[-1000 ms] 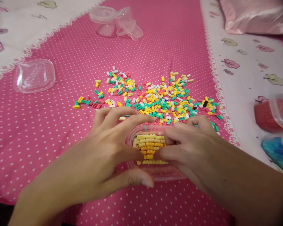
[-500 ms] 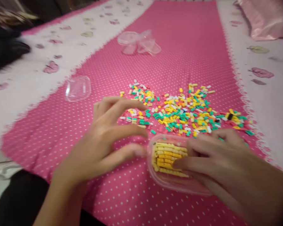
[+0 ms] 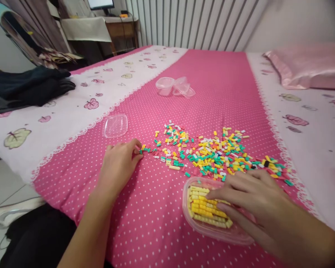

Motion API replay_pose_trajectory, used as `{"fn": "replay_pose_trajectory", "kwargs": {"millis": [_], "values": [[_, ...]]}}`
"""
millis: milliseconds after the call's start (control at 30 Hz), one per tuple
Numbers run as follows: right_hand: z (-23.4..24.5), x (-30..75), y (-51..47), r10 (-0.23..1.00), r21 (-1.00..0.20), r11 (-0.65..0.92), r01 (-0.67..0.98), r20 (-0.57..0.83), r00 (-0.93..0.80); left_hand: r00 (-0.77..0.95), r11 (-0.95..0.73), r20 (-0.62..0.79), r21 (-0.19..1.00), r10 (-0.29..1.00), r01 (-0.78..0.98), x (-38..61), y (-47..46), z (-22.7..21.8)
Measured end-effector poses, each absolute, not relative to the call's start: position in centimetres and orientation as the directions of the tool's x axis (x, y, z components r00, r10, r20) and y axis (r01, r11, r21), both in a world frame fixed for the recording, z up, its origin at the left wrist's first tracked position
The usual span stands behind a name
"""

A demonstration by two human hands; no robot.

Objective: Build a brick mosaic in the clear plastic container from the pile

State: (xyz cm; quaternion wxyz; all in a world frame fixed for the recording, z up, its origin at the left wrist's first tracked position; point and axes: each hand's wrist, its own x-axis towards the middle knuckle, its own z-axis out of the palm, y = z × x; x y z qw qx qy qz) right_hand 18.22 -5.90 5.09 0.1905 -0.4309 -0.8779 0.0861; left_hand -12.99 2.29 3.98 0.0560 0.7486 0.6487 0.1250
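A scatter of small coloured bricks (image 3: 209,152) in yellow, green, red and white lies on the pink dotted bedspread (image 3: 156,208). A clear plastic tub (image 3: 209,229) holding rows of yellow bricks sits near the front. My right hand (image 3: 248,197) rests over the tub's right side, fingers stretched flat across the yellow bricks. My left hand (image 3: 118,165) lies on the cloth at the left end of the scatter, fingertips drawn together at a few bricks there; what they grip is too small to name.
A clear lid (image 3: 115,125) lies left of the scatter. Empty clear tubs and lids (image 3: 174,86) sit farther back. A pink pillow (image 3: 307,67) is at the back right, dark clothing (image 3: 25,89) at the left edge of the bed.
My left hand has left the tub and moved left and forward to the end of the scatter. My right hand stays on the tub. The camera has tilted up, showing the room.
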Motion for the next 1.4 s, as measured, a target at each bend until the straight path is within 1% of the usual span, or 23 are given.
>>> {"fn": "replay_pose_trajectory", "kwargs": {"millis": [133, 233, 267, 300, 333, 433, 500, 600, 667, 733, 867, 967, 1067, 1133, 1233, 1267, 1333, 1400], "values": [[6.0, 18.6, -5.6, 0.809, -0.302, 0.588, 0.751, 0.237, -0.538, 0.117, -0.152, 0.125, 0.323, 0.985, 0.934, -13.6, 2.5, 4.0], [7.2, 18.7, -5.3, 0.860, -0.356, 0.511, 0.783, 0.214, -0.464, 0.118, -0.181, 0.176, 0.402, 0.977, 0.897, -13.2, 2.3, 4.8], [7.6, 18.7, -5.2, 0.882, -0.375, 0.471, 0.798, 0.208, -0.423, 0.147, -0.218, 0.193, 0.425, 0.970, 0.878, -12.6, 2.1, 5.2], [8.0, 18.6, -5.2, 0.901, -0.395, 0.433, 0.810, 0.193, -0.388, 0.231, -0.318, 0.241, 0.443, 0.943, 0.838, -11.8, 1.7, 5.6], [8.3, 18.4, -5.1, 0.913, -0.409, 0.409, 0.816, 0.198, -0.358, 0.269, -0.394, 0.314, 0.463, 0.911, 0.794, -10.8, 1.2, 5.9], [9.1, 17.7, -5.4, 0.933, -0.449, 0.361, 0.817, 0.171, -0.318, 0.403, -0.539, 0.358, 0.543, 0.842, 0.644, -7.1, -0.7, 6.4], [9.4, 17.4, -5.7, 0.942, -0.501, 0.330, 0.800, 0.114, -0.317, 0.490, -0.597, 0.353, 0.577, 0.797, 0.557, -5.0, -1.9, 6.1], [9.6, 17.2, -6.1, 0.941, -0.568, 0.290, 0.770, 0.022, -0.338, 0.492, -0.590, 0.354, 0.636, 0.796, 0.497, -3.1, -3.2, 5.0], [9.5, 17.4, -6.1, 0.937, -0.569, 0.271, 0.777, -0.028, -0.347, 0.465, -0.564, 0.348, 0.664, 0.814, 0.490, -2.6, -3.5, 4.5], [9.4, 17.5, -6.1, 0.938, -0.560, 0.246, 0.791, -0.068, -0.340, 0.463, -0.548, 0.327, 0.671, 0.824, 0.500, -2.4, -3.5, 4.4], [9.0, 17.5, -6.3, 0.939, -0.571, 0.183, 0.800, -0.139, -0.314, 0.508, -0.568, 0.305, 0.641, 0.806, 0.516, -2.2, -3.2, 4.8], [8.7, 17.4, -6.5, 0.950, -0.548, 0.193, 0.814, -0.104, -0.295, 0.525, -0.596, 0.325, 0.623, 0.787, 0.507, -2.1, -3.1, 4.8], [8.5, 17.4, -6.6, 0.946, -0.521, 0.253, 0.815, -0.045, -0.322, 0.524, -0.596, 0.326, 0.624, 0.787, 0.506, -2.0, -3.1, 4.6], [8.3, 17.4, -6.6, 0.936, -0.492, 0.290, 0.821, -0.031, -0.349, 0.540, -0.605, 0.323, 0.619, 0.777, 0.501, -2.3, -3.0, 4.7], [7.7, 17.5, -6.4, 0.921, -0.373, 0.365, 0.853, 0.009, -0.389, 0.632, -0.689, 0.346, 0.577, 0.693, 0.440, -3.3, -2.5, 5.2], [7.5, 17.6, -6.4, 0.910, -0.313, 0.403, 0.860, 0.035, -0.413, 0.677, -0.713, 0.330, 0.564, 0.657, 0.417, -3.8, -2.3, 5.4], [7.0, 17.7, -6.4, 0.891, -0.201, 0.454, 0.868, 0.089, -0.445, 0.730, -0.727, 0.274, 0.544, 0.626, 0.419, -4.9, -1.8, 5.7], [6.6, 17.7, -6.5, 0.885, -0.140, 0.464, 0.875, 0.123, -0.449, 0.772, -0.733, 0.216, 0.537, 0.598, 0.417, -5.9, -1.4, 5.8]]}}
